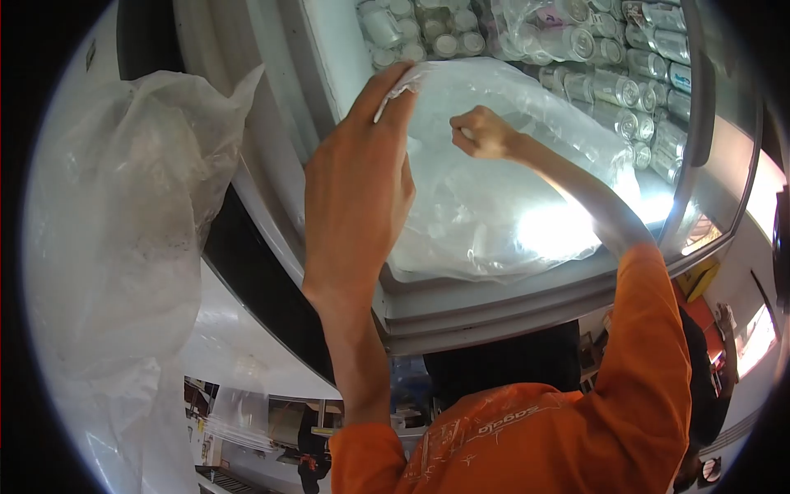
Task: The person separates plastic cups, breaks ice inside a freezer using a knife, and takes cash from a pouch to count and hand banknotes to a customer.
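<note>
A large clear plastic bag lies spread inside an open chest freezer, its mouth towards me. My left hand is at the freezer's left side, with the bag's gathered edge pinched between its fingers. Over the bag's opening, my right hand is closed in a fist. A small pale bit shows at the curled fingers, but what it belongs to is hidden. The bag's contents look whitish and blurred through the plastic, and strong glare covers its right part.
Many clear lidded cups or cans fill the freezer's far and right side. A glass lid frame borders the right. Another translucent plastic bag hangs at the left. Another person's hand shows at far right.
</note>
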`<state>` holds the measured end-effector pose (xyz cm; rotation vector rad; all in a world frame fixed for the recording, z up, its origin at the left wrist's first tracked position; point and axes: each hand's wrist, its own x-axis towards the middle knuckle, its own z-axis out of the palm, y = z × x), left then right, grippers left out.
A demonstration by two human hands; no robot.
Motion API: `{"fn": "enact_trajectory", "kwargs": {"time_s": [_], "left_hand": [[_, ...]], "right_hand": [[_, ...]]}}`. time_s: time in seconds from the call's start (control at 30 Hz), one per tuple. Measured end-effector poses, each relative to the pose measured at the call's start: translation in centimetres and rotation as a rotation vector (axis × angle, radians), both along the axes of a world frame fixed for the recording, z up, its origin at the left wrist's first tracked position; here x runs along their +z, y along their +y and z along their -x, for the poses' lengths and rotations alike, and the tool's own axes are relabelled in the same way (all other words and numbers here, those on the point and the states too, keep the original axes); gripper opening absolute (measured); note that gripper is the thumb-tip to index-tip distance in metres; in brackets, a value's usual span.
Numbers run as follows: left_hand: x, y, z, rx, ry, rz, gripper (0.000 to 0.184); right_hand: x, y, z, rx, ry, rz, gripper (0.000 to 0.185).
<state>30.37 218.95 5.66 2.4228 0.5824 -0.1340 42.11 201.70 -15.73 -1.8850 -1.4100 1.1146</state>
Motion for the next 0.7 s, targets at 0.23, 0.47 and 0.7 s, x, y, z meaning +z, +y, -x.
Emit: {"fn": "enact_trajectory", "kwargs": {"time_s": [0.23,0.47,0.7], "left_hand": [[-0.3,-0.1,0.3,-0.024,-0.036,-0.041,0.043],[-0.2,0.0,0.1,0.006,-0.011,0.002,0.042],[-0.7,0.3,0.4,-0.002,-0.119,0.0,0.038]], "right_hand": [[5.1,3.0,3.7,0.093,0.06,-0.354,0.013],[6.1,3.0,5.0,0.309,0.142,-0.134,0.016],[3.2,3.8,0.7,0.222,0.029,-0.158,0.016]]}}
